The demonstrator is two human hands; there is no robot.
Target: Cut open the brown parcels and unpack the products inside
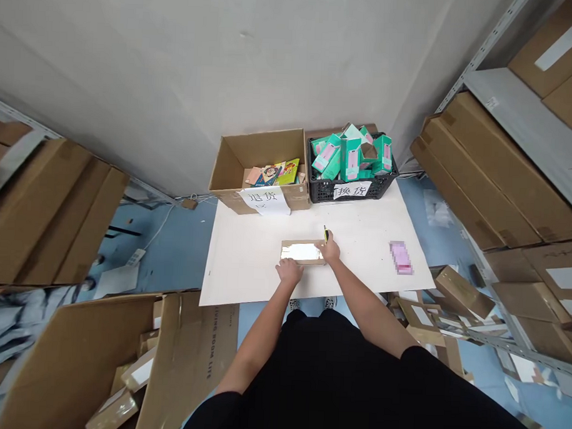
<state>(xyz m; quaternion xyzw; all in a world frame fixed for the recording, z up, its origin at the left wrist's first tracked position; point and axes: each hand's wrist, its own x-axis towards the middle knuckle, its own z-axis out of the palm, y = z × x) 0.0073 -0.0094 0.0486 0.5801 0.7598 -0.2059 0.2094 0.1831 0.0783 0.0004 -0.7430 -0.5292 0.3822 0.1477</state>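
Note:
A small flat cardboard parcel (302, 251) with shiny tape along its top lies in the middle of the white table (247, 263). My left hand (289, 271) rests on the parcel's near left corner, fingers curled down on it. My right hand (330, 249) is closed around a small yellow and black cutter (325, 234), its tip at the parcel's right end.
At the table's back stand an open cardboard box (250, 154) with colourful booklets and a black crate (353, 182) of green boxes, both with paper labels. A pink item (401, 257) lies on the right. Stacked cartons line both sides; an open carton of parcels (98, 358) sits at lower left.

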